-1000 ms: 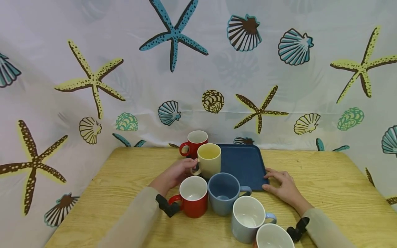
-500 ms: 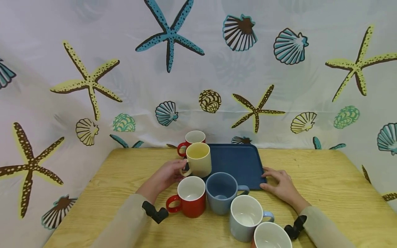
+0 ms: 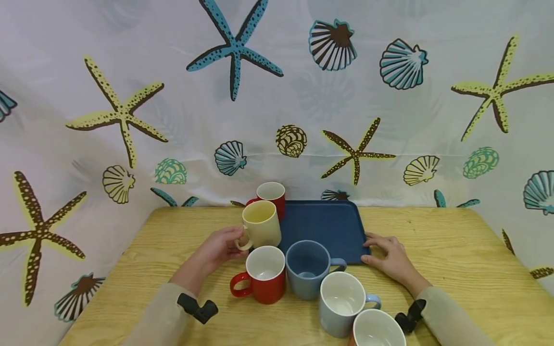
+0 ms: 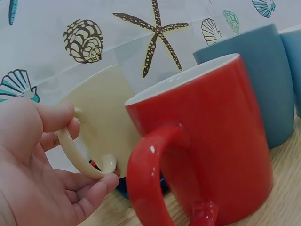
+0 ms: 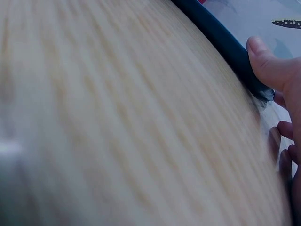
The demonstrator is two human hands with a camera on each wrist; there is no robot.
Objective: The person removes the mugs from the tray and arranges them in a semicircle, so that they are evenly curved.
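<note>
A pale yellow mug (image 3: 262, 228) stands over the near left corner of the dark blue tray (image 3: 322, 226). My left hand (image 3: 218, 247) grips its handle, thumb on top and fingers curled through and below, as the left wrist view shows. At the tray's near right corner, my right hand (image 3: 391, 259) holds the edge, with the thumb (image 5: 263, 61) on the near side and the fingers along the right side. Behind the yellow mug is a red mug (image 3: 271, 192) with a white inside, at the tray's far left.
In front of the tray stand a red mug (image 3: 266, 278), a blue mug (image 3: 308, 269), a grey-blue mug (image 3: 342, 305) and a white-lined mug (image 3: 377, 331) cut by the lower edge. A shell-patterned cloth (image 3: 259, 115) hangs behind the wooden table (image 3: 433, 250).
My left hand has moved left with the yellow mug, from over the tray's left part to its left edge. My right hand stays at the tray's corner.
</note>
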